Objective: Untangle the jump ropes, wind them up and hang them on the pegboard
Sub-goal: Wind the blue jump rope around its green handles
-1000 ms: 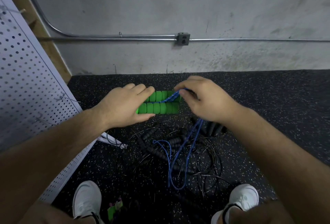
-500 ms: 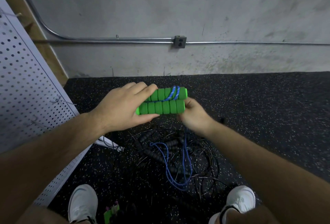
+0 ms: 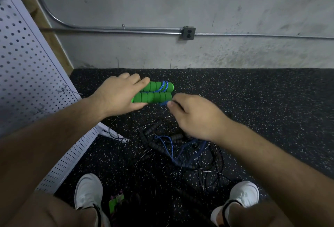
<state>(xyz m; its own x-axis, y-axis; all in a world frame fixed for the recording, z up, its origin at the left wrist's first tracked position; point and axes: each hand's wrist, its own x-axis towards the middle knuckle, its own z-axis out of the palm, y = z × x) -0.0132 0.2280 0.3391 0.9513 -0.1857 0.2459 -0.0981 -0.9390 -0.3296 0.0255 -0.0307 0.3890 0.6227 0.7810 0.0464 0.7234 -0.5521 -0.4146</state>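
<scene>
The left hand [image 3: 117,96] grips two bumpy green foam handles [image 3: 155,96]; the right hand [image 3: 195,116], pinching thin blue rope [image 3: 163,87], has come round beside them, winding more.

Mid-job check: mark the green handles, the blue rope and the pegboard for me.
green handles [image 3: 155,96]: head view, middle of the lower handle.
blue rope [image 3: 163,87]: head view, the turns wound round the handles.
pegboard [image 3: 27,74]: head view, bare perforated face at the left.
</scene>
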